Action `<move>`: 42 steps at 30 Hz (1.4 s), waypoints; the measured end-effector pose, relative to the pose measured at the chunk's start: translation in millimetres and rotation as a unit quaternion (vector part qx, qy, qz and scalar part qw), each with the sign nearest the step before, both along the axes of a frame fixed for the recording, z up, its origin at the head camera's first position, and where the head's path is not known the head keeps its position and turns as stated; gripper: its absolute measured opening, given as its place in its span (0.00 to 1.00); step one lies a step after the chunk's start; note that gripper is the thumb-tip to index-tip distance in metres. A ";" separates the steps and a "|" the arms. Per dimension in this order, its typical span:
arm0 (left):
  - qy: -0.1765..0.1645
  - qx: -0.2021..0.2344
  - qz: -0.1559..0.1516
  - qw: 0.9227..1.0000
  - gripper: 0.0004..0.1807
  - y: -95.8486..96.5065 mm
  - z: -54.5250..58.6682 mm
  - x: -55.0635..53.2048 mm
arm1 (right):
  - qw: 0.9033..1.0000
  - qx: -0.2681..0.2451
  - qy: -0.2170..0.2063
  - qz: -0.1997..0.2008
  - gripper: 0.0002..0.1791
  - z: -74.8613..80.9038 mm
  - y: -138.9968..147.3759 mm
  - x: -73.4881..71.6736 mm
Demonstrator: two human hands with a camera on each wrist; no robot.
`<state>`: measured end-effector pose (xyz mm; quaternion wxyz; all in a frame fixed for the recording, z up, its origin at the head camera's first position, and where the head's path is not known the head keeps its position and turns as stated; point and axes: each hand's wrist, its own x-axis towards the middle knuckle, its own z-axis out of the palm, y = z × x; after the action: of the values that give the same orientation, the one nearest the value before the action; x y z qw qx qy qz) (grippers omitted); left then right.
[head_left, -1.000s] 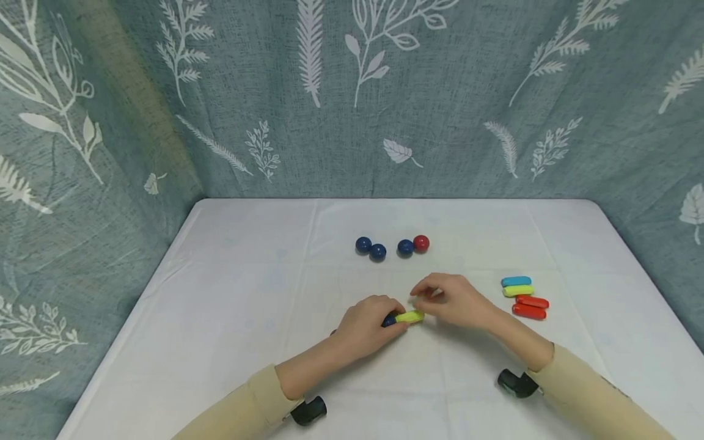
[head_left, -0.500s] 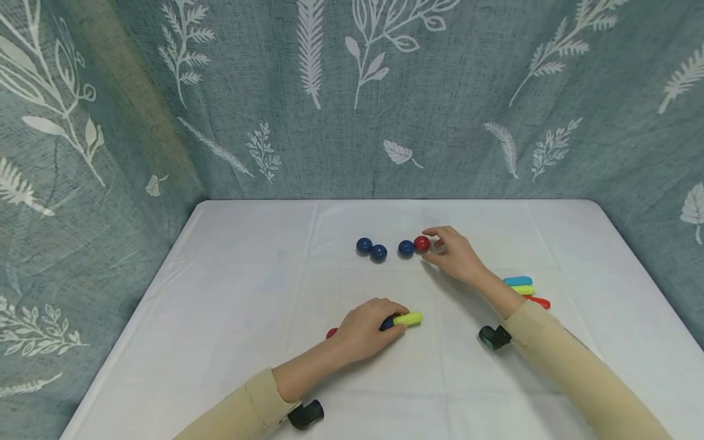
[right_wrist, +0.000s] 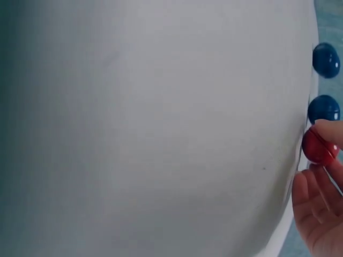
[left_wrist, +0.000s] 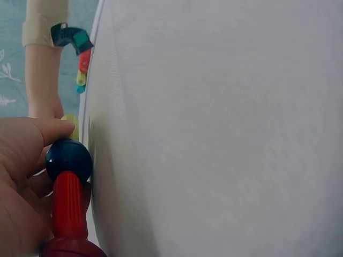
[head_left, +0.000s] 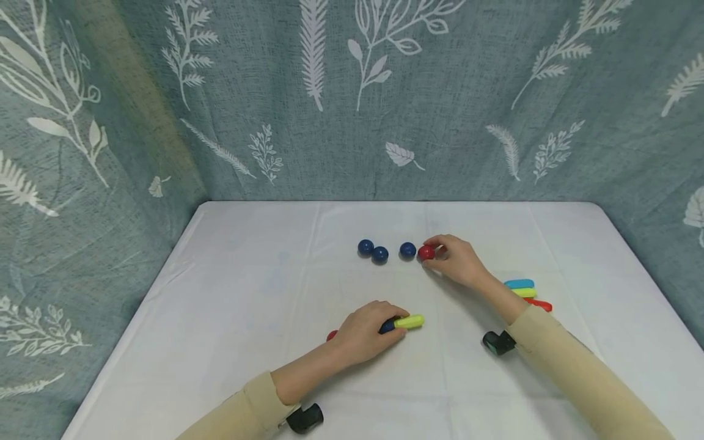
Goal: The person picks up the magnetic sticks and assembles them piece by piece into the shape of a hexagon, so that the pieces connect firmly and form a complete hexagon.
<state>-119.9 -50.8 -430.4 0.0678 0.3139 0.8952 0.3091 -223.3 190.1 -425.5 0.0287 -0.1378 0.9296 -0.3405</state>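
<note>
- The right hand (head_left: 459, 261) pinches a red ball (head_left: 426, 253) at the far part of the table (head_left: 242, 263), thumb on one side and fingers on the other. A blue ball (head_left: 407, 250) sits just beside it, with a small gap between.
- The left hand (head_left: 363, 335) grips a joined row nearer the person: a dark red end ball (left_wrist: 72, 248), a ribbed red stick (left_wrist: 69, 206), a middle blue ball (left_wrist: 68, 159) and a yellow stick (head_left: 409, 321) poking out past the fingers. The hands are well apart.
- The red ball looks hard, glossy and probably light, perhaps painted wood or plastic. It should take a firm pinch without denting and seems unlikely to break if dropped.
- Its smooth, round skin may slip or roll, so a hold across its widest part, fingertips facing each other, seems best. A dark line, maybe a seam, crosses it; whether it has a hole cannot be told.
- The row is likely stiff along each stick but weakest where stick meets ball. Holding close to the middle blue ball, as the left hand does, should steady the yellow stick's free end.
- The ribs on the red stick probably give more grip than the shiny balls.
</note>
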 end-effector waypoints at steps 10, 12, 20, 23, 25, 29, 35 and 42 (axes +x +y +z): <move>-0.002 0.006 0.006 1.000 0.15 -4.9 -0.3 -0.9 | 0.999 -0.019 0.003 0.049 0.21 -2.5 7.5 36.2; -0.003 0.006 0.007 1.000 0.15 -5.3 -0.3 -1.2 | 0.998 -0.024 0.000 0.059 0.21 -3.4 7.5 42.8; 0.002 0.010 0.009 1.000 0.15 -8.1 -0.5 -2.6 | 0.993 -0.050 -0.025 0.101 0.23 -3.3 2.5 64.2; 0.002 0.011 0.011 1.000 0.15 -8.8 -0.7 -2.7 | 0.991 -0.062 -0.024 0.120 0.23 -2.8 1.1 70.3; 0.002 0.011 0.013 1.000 0.15 -9.2 -0.8 -2.9 | 0.989 -0.069 -0.026 0.131 0.23 -2.9 0.3 73.1; 0.002 0.012 0.016 1.000 0.15 -9.8 -0.8 -3.5 | 0.986 -0.076 -0.035 0.143 0.22 -3.7 -0.7 76.9; 0.005 0.012 0.021 1.000 0.15 -11.7 -0.8 -4.8 | 0.981 -0.095 -0.051 0.160 0.22 -3.6 -2.7 80.2; 0.008 -0.011 0.016 1.000 0.15 -13.4 3.2 -10.2 | 0.982 -0.095 -0.067 0.150 0.22 -4.1 -3.7 81.4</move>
<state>-130.1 -64.2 -427.1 0.0588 0.3011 0.9040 0.2979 -141.9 186.4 -429.6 0.1280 -0.2545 0.8577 -0.4280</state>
